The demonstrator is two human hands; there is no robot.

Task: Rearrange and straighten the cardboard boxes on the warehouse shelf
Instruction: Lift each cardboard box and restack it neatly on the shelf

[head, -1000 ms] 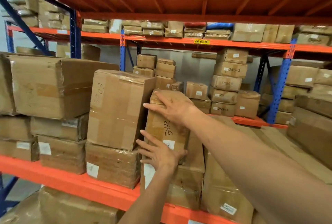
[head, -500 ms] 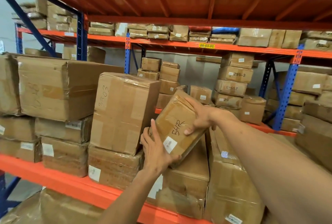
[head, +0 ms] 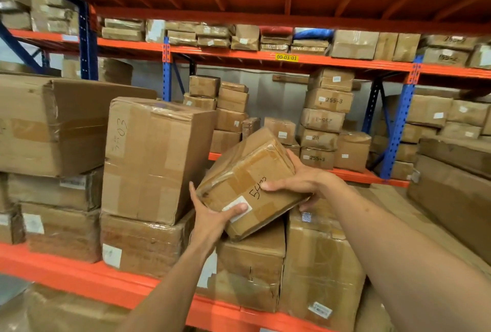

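Tilted further since the earlier frame, small box (head: 247, 182) clamped by left hand (head: 212, 221) and right hand (head: 300, 182) fingers, repositioning step; next: level it squarely near shelf (head: 79, 273) front edge.

A small taped box (head: 248, 181) marked in black pen is held tilted by both hands, just right of the tall box marked 5503 (head: 154, 156). The left hand (head: 212, 221) grips its lower left corner, thumb across a white label (head: 237, 206). The right hand (head: 300, 181) clasps its right end. Below it sits a dented carton (head: 252, 268) on the orange shelf beam (head: 79, 278).
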